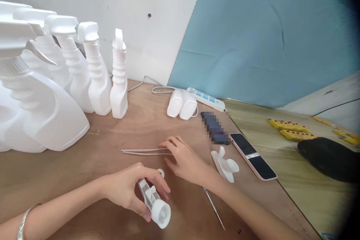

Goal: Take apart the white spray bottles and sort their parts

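Near the middle, my left hand (132, 184) curls firmly round a white spray head (153, 199). Slightly farther right, my half-curled right hand (182, 160) meets two thin tubes (143, 154); I can't tell if it grips them. White bottles (119, 86) stand far left.

We see a phone (241, 143) in a pink case. Just left of the phone we have a dark thing (215, 127), too pixelated to name. Beyond the phone we find a white power strip (206, 99), then a blue cloth (261, 37). Right of the phone we notice yellow pieces (294, 135) with red dots and a black object (329, 157).
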Motion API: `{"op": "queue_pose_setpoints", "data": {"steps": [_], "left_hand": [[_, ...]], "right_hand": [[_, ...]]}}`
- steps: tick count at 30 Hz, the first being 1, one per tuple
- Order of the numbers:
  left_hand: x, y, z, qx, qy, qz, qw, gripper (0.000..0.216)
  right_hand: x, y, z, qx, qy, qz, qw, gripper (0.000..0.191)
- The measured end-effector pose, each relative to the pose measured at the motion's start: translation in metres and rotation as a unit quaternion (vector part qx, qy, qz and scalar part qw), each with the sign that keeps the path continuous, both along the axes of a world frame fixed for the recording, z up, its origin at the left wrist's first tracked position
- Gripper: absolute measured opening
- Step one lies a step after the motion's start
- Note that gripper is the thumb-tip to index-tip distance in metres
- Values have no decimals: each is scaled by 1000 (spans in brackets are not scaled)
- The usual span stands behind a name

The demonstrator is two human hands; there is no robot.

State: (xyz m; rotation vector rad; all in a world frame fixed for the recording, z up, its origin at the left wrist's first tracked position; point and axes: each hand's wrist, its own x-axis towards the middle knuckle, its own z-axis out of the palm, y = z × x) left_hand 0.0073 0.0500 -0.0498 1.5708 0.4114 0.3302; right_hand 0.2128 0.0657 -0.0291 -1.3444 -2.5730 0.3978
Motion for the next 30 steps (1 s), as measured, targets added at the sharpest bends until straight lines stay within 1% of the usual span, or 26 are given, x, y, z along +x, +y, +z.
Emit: {"op": "queue_pose_setpoints", "data": {"steps": [2, 5, 9, 13, 15, 17, 19, 20, 21, 22, 24, 25, 27, 28, 30], "left_hand": [[0, 0, 0, 20, 19, 16, 999, 44], [0, 0, -3, 33, 23, 47, 998, 36], [1, 0, -6, 30, 5, 83, 996, 28], [2, 2, -10, 2, 1, 131, 991, 28], [2, 3, -11, 17, 1, 181, 983, 25], [1, 5, -11, 48, 8, 240, 969, 25], [1, 6, -9, 74, 26, 292, 953, 25], [1, 7, -9, 85, 37, 309, 947, 25], [1, 8, -8, 97, 47, 321, 941, 25], [1, 9, -8, 109, 55, 328, 937, 24], [1, 11, -8, 124, 60, 327, 935, 23], [1, 11, -8, 120, 58, 323, 937, 22], [2, 12, -9, 94, 47, 318, 942, 21], [2, 12, -10, 76, 40, 315, 945, 20], [2, 11, -11, 44, 27, 307, 950, 21]], "right_hand": [[14, 1, -5, 22, 2, -8, 1000, 32], [23, 9, -15, 43, 13, -8, 999, 16], [14, 21, -26, 65, 22, 10, 998, 14], [-3, 30, -29, 87, 19, 32, 995, 13], [-5, 30, -26, 96, 18, 33, 995, 12], [-2, 25, -17, 106, 22, 21, 994, 15], [9, 15, -3, 116, 21, -14, 993, 16], [16, 8, 4, 119, 16, -37, 992, 12], [24, 0, 11, 112, -10, -82, 990, 8], [32, -9, 17, 87, -50, -123, 987, 13], [48, -25, 24, 11, -138, -170, 976, 29], [54, -31, 25, -27, -164, -176, 970, 34], [64, -39, 23, -91, -187, -177, 962, 35], [66, -41, 21, -121, -179, -173, 961, 32], [67, -39, 18, -174, -131, -166, 962, 24]]}}
